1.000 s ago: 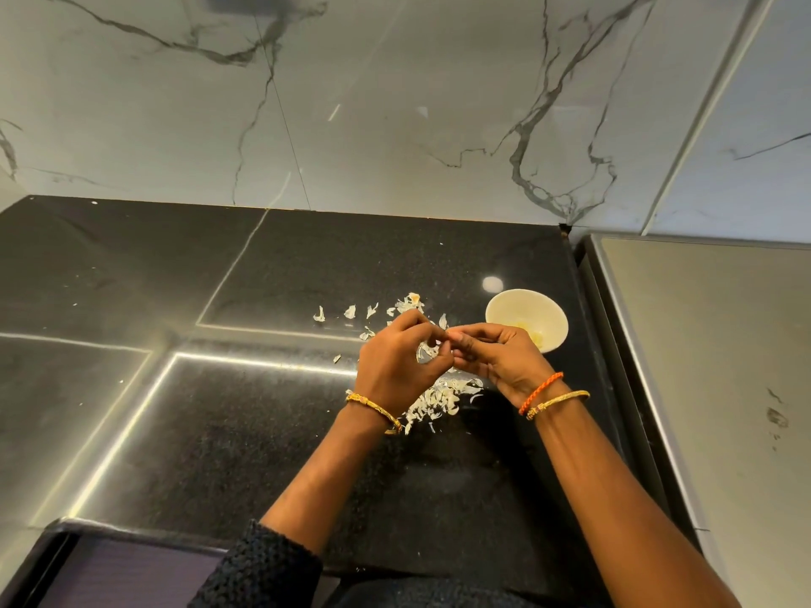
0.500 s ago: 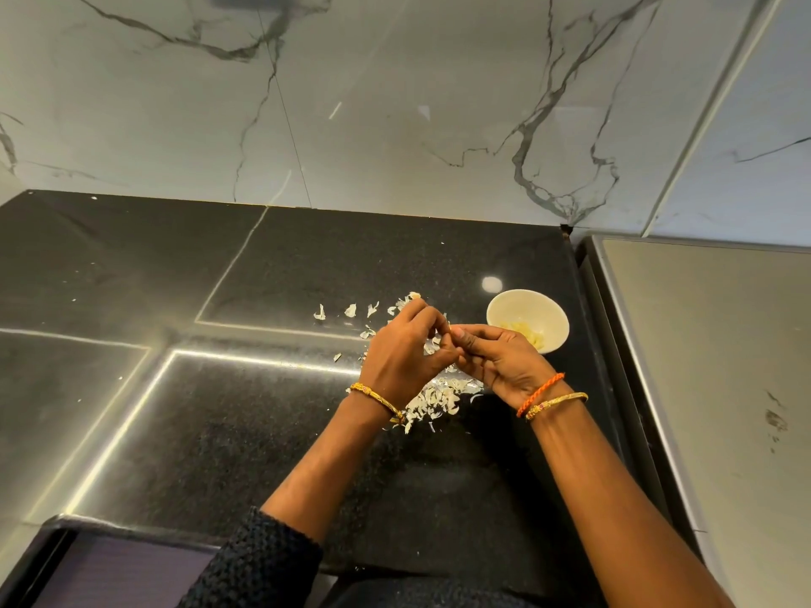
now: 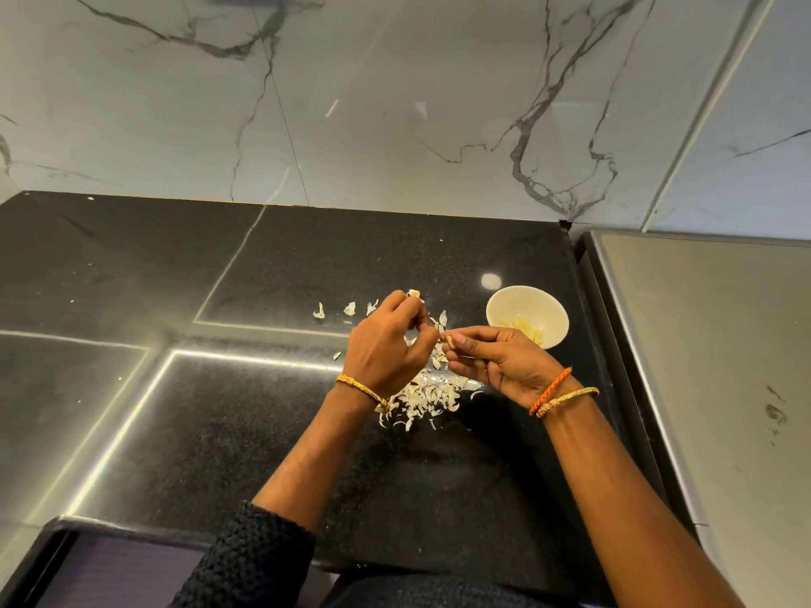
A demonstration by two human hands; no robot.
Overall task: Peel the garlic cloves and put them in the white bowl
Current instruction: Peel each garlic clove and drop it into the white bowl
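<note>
Papery skin is coming off the clove we are pinching in our right hand — left hand curled beside it, picking — and the white bowl is sitting just beyond the right hand, nearer that side.

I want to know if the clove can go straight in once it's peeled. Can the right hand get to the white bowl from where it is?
Probably yes. The right hand pinches a garlic clove just beside the white bowl, whose open top is uncovered, with nothing between them.
</note>
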